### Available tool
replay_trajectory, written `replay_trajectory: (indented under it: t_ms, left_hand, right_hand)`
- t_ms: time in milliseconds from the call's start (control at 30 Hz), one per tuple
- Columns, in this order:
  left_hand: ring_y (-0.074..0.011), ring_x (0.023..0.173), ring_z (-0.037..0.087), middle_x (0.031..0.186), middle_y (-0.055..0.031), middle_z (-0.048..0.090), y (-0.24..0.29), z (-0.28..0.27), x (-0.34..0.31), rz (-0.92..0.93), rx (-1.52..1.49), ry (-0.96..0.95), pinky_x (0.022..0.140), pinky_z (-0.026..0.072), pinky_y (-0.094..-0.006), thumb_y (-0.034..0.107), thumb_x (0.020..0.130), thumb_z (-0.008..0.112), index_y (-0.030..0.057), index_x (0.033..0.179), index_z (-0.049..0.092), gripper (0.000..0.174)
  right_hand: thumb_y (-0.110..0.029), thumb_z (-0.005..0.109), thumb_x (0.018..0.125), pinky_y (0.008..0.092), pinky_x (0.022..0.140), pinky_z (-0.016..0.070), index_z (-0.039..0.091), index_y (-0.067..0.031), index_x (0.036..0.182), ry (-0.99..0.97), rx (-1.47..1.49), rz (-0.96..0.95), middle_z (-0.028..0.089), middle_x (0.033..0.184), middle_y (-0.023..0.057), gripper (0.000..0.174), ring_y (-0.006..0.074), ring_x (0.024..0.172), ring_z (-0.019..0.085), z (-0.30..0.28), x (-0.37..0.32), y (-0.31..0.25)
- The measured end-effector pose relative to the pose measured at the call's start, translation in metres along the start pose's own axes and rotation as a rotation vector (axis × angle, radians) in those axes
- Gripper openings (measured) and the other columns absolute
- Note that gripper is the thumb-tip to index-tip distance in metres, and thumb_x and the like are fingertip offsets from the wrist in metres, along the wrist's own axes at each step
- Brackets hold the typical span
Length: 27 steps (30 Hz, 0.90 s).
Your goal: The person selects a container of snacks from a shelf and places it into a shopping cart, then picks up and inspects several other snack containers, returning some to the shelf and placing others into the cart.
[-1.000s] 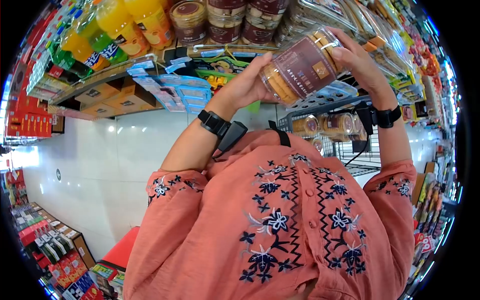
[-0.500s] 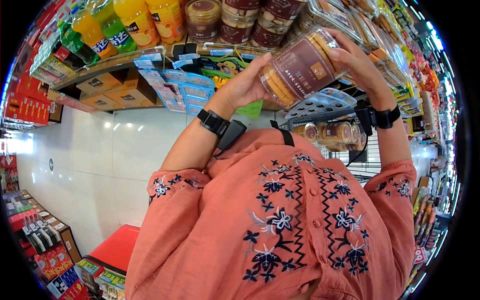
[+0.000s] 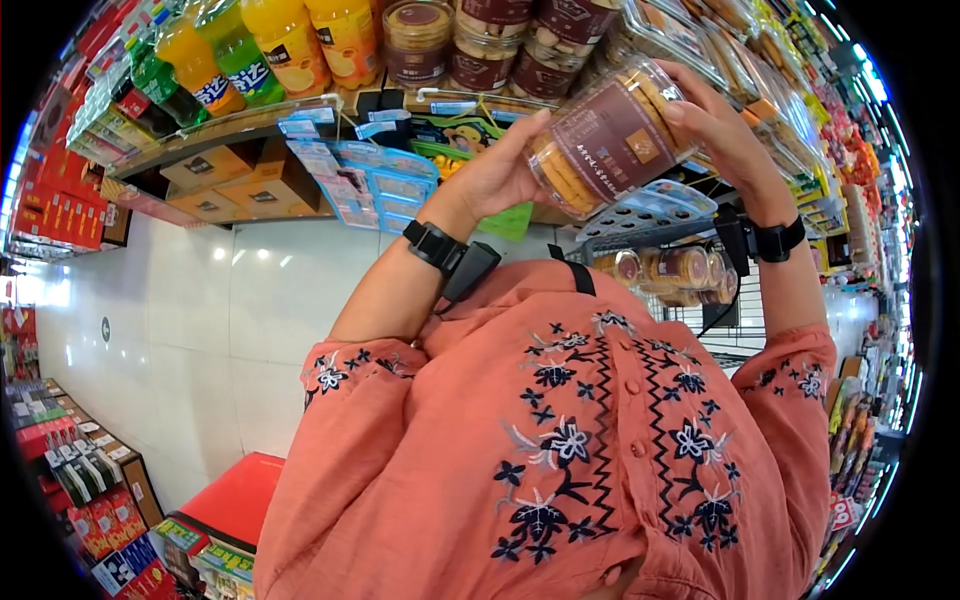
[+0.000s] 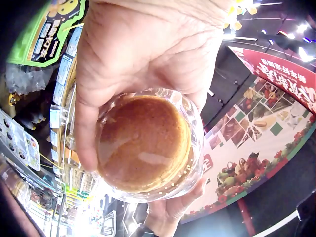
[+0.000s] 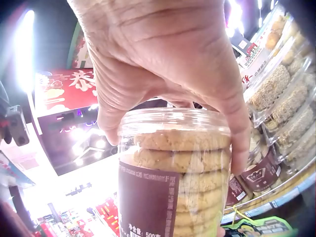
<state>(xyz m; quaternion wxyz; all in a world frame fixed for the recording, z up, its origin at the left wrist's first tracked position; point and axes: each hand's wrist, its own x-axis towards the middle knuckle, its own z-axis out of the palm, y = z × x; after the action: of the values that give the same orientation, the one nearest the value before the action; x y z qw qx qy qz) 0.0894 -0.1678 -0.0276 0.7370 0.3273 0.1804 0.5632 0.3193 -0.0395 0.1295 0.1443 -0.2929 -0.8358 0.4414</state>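
A clear jar of round cookies with a maroon label (image 3: 612,138) is held tilted between both hands in the head view. The left hand (image 3: 500,172) grips its lower left end; in the left wrist view the jar's bottom (image 4: 143,143) faces the camera, with the left hand (image 4: 148,49) curled round its edge. At the upper right end, the right hand (image 3: 722,128) grips the lid. The right wrist view shows the right hand (image 5: 168,54) spanning the lid (image 5: 175,118), with stacked cookies (image 5: 197,185) below.
A cart (image 3: 750,325) with similar jars (image 3: 683,268) stands below the hands. Shelves ahead bear orange drink bottles (image 3: 285,50), more jars (image 3: 417,42) and packed trays. Blue packs (image 3: 400,190) hang from the shelf edge. A red box (image 3: 235,500) is at lower left.
The jar has turned slightly in the hands, its label shifting, while both hands keep their grip. The shelves and bottles have moved rightward in the head view.
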Motion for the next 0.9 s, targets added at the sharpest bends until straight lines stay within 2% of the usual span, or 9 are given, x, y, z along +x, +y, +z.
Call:
replay_trajectory:
  t_ms: [133,233,633,733,900]
  left_hand:
    - [-0.028,0.128,0.061,0.144,-0.012,0.059,0.0,-0.001,-0.003,0.018,0.007,0.009,0.1,0.0529,-0.0566,0.06,0.105,0.044,0.0099,0.152,0.044,0.069]
    - [-0.0289,0.126,0.063,0.144,-0.0138,0.058,-0.001,-0.005,-0.003,0.035,-0.062,-0.006,0.098,0.0571,-0.0529,0.05,0.109,0.04,0.0047,0.15,0.043,0.061]
    - [-0.0278,0.125,0.064,0.141,-0.014,0.061,-0.003,-0.012,-0.011,0.066,-0.078,0.005,0.098,0.0576,-0.0511,0.051,0.109,0.04,0.0046,0.149,0.045,0.062]
    - [-0.0282,0.125,0.064,0.141,-0.0143,0.061,-0.005,-0.016,-0.011,0.07,-0.093,0.031,0.098,0.0579,-0.051,0.052,0.109,0.04,0.0042,0.149,0.044,0.063]
    - [-0.0282,0.125,0.064,0.141,-0.0153,0.06,-0.004,-0.018,-0.013,0.074,-0.08,0.043,0.098,0.0581,-0.0513,0.052,0.109,0.039,0.0036,0.15,0.043,0.064]
  right_hand:
    - [-0.057,0.067,0.089,0.0376,0.106,0.0407,0.043,-0.006,0.152,-0.008,0.04,0.012,0.057,0.138,0.0131,0.085,0.0223,0.127,0.054,0.004,0.003,0.0]
    - [-0.058,0.068,0.088,0.0377,0.106,0.0406,0.043,-0.0067,0.153,-0.029,0.033,0.012,0.057,0.139,0.0134,0.086,0.0227,0.127,0.053,0.004,0.004,-0.004]
    - [-0.055,0.07,0.087,0.0386,0.107,0.042,0.046,-0.0075,0.15,-0.05,-0.009,-0.009,0.057,0.139,0.0145,0.083,0.0242,0.126,0.055,0.012,0.015,-0.012]
    - [-0.063,0.066,0.086,0.0392,0.109,0.0413,0.043,-0.0042,0.153,-0.079,-0.061,0.01,0.053,0.145,0.0148,0.092,0.0251,0.134,0.052,0.014,0.018,-0.018]
    - [-0.063,0.066,0.086,0.0399,0.104,0.0467,0.042,-0.0056,0.153,-0.085,-0.064,0.011,0.054,0.145,0.0149,0.091,0.0258,0.132,0.054,0.017,0.022,-0.02]
